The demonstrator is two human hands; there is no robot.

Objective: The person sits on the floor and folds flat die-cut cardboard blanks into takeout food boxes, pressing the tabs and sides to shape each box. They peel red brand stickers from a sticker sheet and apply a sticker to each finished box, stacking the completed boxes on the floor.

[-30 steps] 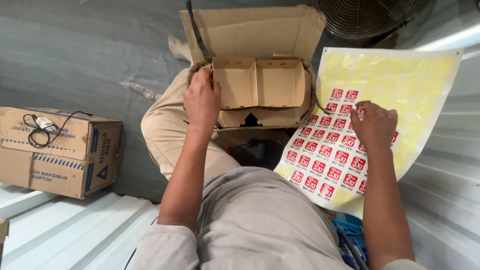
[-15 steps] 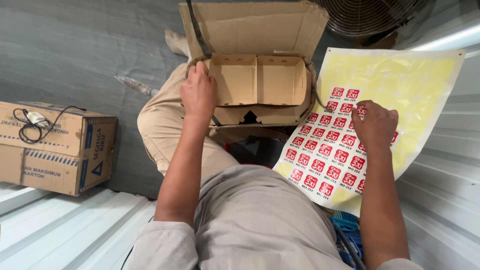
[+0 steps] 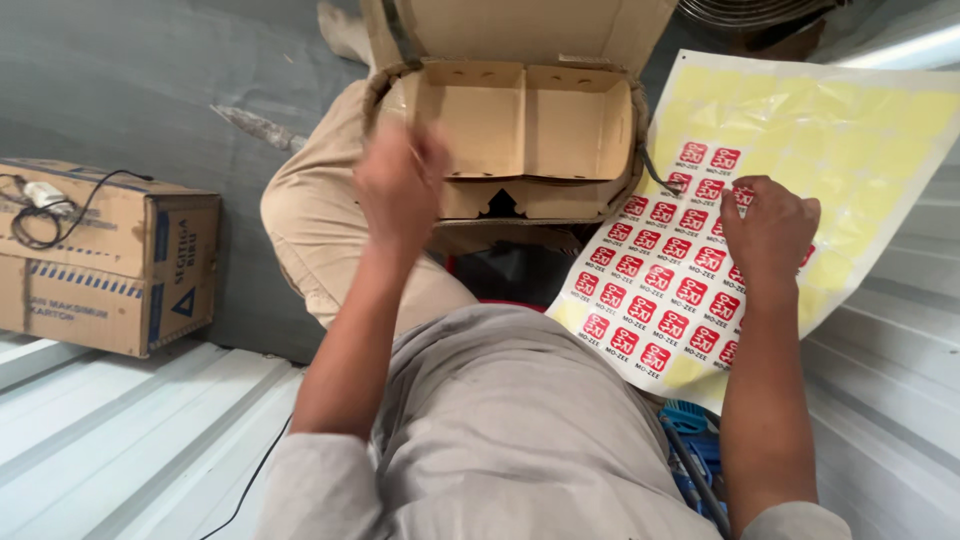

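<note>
A brown cardboard food box [image 3: 520,130] with two compartments lies open on my lap, lid tipped back. My left hand [image 3: 400,185] hovers blurred at its front left corner, fingers apart; whether it touches the box is unclear. To the right lies a yellow sticker sheet [image 3: 800,170] with several red square stickers [image 3: 665,275] on its lower left part. My right hand [image 3: 765,235] rests on that sheet, fingertips pressing on the stickers near its upper rows.
A closed brown shipping carton [image 3: 110,260] with a white charger and black cable [image 3: 40,205] on top stands at the left on grey flooring. Corrugated metal sheeting [image 3: 120,440] runs along the bottom left and right. A blue object [image 3: 690,440] lies by my right elbow.
My left hand has dropped back from the box's left rim toward me and is blurred with motion. The view has shifted closer. My right hand stays on the sticker sheet.
</note>
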